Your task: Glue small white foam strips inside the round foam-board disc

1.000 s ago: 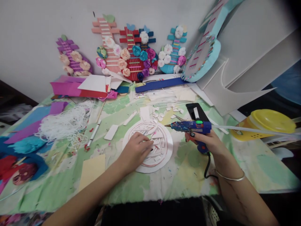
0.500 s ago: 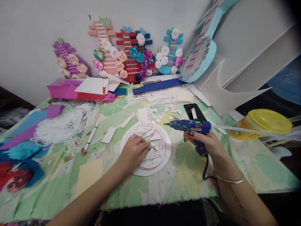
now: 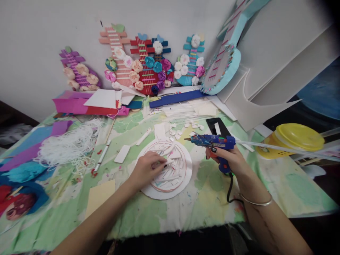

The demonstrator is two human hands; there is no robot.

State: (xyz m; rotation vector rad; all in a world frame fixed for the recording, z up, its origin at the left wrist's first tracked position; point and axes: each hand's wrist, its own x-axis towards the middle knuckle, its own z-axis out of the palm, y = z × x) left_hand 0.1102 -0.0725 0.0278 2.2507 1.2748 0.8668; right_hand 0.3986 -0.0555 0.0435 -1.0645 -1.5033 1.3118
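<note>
A round white disc (image 3: 188, 152) with a red line drawn inside its edge lies flat on the table, and many small white strips (image 3: 175, 173) are heaped on it. Over its left side is my left hand (image 3: 148, 166), thumb and forefinger pinched on what looks like a small white piece (image 3: 169, 161). My right hand (image 3: 227, 156) is wrapped round the handle of a blue hot glue gun (image 3: 212, 140). The gun's nozzle points left, above the disc's right edge, and a long clear glue stick (image 3: 255, 144) juts out behind. Its black cord (image 3: 230, 187) hangs down.
A black phone (image 3: 212, 124) lies behind the glue gun, near scattered white scraps (image 3: 176, 134). White string (image 3: 69, 147) and a marker (image 3: 103, 156) are at left. Flower-covered craft guitars (image 3: 146, 67) lean on the wall. At right stands a yellow-lidded tub (image 3: 299, 136).
My left hand has shifted slightly left and lifted its fingertips off the strips, now pinched. My right hand still grips the glue gun, in nearly the same place.
</note>
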